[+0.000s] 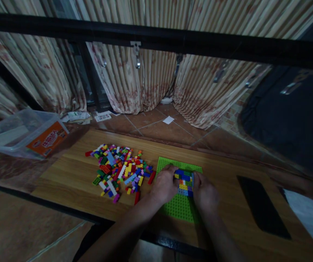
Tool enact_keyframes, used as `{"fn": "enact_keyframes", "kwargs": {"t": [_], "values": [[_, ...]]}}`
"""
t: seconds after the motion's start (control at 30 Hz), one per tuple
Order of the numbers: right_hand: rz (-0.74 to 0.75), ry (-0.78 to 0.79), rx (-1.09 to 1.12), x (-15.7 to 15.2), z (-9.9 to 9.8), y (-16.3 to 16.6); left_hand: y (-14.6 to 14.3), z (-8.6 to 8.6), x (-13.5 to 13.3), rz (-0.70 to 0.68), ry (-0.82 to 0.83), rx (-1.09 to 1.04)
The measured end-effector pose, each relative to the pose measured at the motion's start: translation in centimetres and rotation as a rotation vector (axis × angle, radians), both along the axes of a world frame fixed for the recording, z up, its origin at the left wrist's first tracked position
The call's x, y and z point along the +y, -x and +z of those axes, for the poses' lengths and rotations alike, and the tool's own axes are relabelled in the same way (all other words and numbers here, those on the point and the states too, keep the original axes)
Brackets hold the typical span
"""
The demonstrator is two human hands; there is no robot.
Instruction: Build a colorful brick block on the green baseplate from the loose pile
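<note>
A block of joined toy building bricks in blue, yellow, red, white and purple sits over the middle of a green studded baseplate. My left hand is closed along its left side, fingers curled at the upper left corner. On the opposite side my right hand presses its fingers against the right edge. Both hands hide parts of the block and the plate. Whether the block is attached to the plate or only rests there, I cannot tell. To the left spreads a pile of loose coloured bricks.
The wooden table carries a black flat slab at the right, with white paper beyond it. A clear plastic bin with an orange label stands at far left. A dark metal bar crosses before the curtains.
</note>
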State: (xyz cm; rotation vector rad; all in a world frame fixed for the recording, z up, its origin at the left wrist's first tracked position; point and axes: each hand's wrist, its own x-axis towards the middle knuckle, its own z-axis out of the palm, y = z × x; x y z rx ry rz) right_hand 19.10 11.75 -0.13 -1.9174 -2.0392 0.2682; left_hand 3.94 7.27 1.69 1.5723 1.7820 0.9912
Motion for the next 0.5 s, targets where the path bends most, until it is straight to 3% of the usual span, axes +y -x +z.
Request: {"fn": "enact_keyframes", "kwargs": {"t": [0.23,0.5], "values": [[0.026,0.058,-0.056,0.4,0.3,-0.2,-0.1,0.2,-0.2,0.011,0.011,0.019],[0.118,0.017,-0.145,0.5,1.0,-0.4,0.4,0.4,-0.1,-0.014,-0.023,0.019]]}}
